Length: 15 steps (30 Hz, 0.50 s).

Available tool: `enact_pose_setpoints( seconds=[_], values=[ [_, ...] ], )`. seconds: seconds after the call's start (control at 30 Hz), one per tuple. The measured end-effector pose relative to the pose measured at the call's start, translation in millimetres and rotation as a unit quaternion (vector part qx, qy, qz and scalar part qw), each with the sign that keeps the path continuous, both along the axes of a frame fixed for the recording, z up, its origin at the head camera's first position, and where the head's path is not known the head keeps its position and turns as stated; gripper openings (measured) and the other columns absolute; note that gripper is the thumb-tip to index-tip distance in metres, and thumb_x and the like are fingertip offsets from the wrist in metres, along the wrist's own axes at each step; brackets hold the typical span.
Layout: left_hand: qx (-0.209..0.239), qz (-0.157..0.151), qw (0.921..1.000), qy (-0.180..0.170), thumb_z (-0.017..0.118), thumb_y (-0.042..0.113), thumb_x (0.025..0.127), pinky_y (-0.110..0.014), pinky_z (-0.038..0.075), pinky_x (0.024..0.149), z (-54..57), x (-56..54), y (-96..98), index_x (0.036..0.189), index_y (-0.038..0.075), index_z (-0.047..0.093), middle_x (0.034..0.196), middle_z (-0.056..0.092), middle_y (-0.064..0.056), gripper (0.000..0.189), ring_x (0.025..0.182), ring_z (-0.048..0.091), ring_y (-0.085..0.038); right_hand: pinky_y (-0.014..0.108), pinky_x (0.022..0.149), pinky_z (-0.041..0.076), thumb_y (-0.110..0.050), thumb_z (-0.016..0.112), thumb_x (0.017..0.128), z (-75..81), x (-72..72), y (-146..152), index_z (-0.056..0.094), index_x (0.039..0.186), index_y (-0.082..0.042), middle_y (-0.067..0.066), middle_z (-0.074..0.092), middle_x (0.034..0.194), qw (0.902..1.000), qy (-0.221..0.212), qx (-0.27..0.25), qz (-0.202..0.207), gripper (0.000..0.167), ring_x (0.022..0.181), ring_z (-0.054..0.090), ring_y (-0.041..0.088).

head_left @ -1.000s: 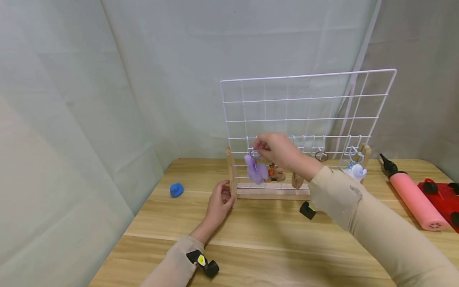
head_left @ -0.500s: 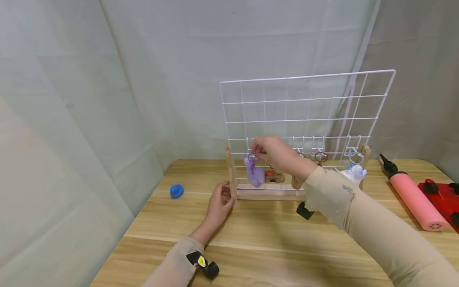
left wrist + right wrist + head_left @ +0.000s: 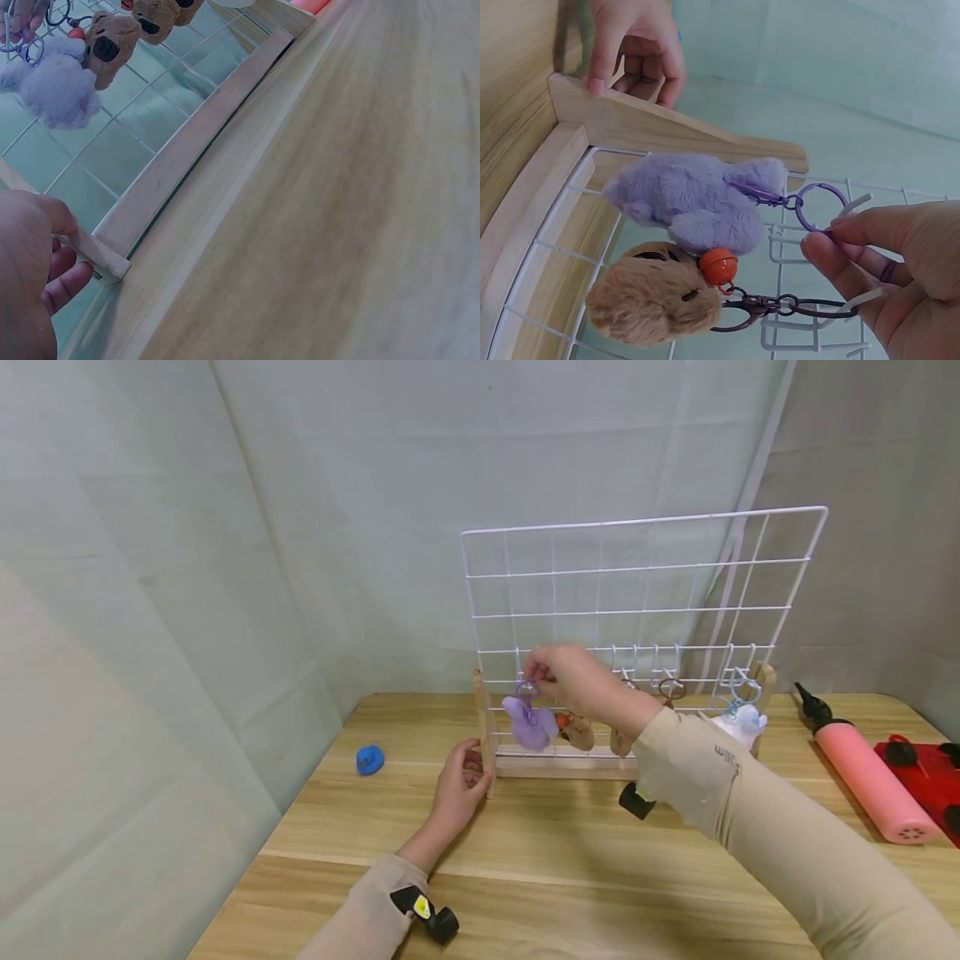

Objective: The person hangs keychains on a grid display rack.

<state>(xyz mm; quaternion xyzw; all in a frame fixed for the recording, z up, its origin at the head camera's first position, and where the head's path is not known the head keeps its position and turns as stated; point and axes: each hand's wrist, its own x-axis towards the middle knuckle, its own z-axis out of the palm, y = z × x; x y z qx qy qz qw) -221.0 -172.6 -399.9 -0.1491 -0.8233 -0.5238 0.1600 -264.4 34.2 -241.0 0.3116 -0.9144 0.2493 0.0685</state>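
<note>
My right hand (image 3: 573, 681) pinches the purple key ring (image 3: 799, 214) of a fluffy purple plush keychain (image 3: 529, 729), which hangs before the white wire grid rack (image 3: 645, 568). In the right wrist view the ring lies against the tip of a white hook (image 3: 861, 201). Just beside it, a brown bear plush keychain (image 3: 649, 304) with an orange bell (image 3: 718, 266) hangs by a dark ring from another hook. My left hand (image 3: 456, 785) grips the wooden side foot (image 3: 105, 259) of the rack, thumb on one side and fingers curled at the other.
Farther right on the rack hang another brown plush (image 3: 621, 742) and a white plush (image 3: 741, 723) with a blue ring. A blue rubber duck (image 3: 369, 760) sits at left. A pink hand pump (image 3: 870, 777) and a red toy (image 3: 922, 781) with black wheels lie at right.
My right hand has moved slightly down and left with the purple ring, then stayed put. The purple plush has swung and turned. My left hand has not moved.
</note>
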Motion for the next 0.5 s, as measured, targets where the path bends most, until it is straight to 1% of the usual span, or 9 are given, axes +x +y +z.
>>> enact_pose_setpoints(
  seconds=[0.2,0.37,0.5],
  values=[
    [-0.001,0.0,1.0,0.006,0.06,-0.014,0.082,-0.025,0.056,0.07,-1.2,-0.7,-0.4,0.124,-0.014,0.043,0.103,0.056,-0.03,0.045,0.09,0.059,-0.036,0.034,0.086,0.057,-0.001,0.061,0.09,1.8,1.1,1.2,0.065,0.103,-0.003,0.011,0.069,0.099,0.9999,-0.014,-0.009,-0.001,0.014,0.096,0.065,0.024],
    [-0.004,-0.002,0.9999,0.011,0.061,-0.014,0.082,-0.025,0.056,0.069,-1.2,-0.3,-0.2,0.124,-0.014,0.043,0.103,0.056,-0.03,0.045,0.089,0.059,-0.036,0.034,0.086,0.057,-0.001,0.061,0.09,3.2,2.5,3.9,0.064,0.105,-0.001,0.012,0.069,0.099,0.9999,-0.008,-0.014,0.003,0.015,0.096,0.065,0.025],
    [-0.009,0.0,0.9999,0.007,0.061,-0.014,0.083,-0.025,0.056,0.07,-1.9,-0.2,-1.3,0.125,-0.014,0.042,0.104,0.056,-0.03,0.046,0.09,0.058,-0.038,0.034,0.085,0.057,-0.002,0.062,0.09,5.5,6.6,4.7,0.064,0.106,0.0,0.011,0.069,0.099,0.9997,0.003,-0.023,0.005,0.017,0.094,0.065,0.024]
  ],
)
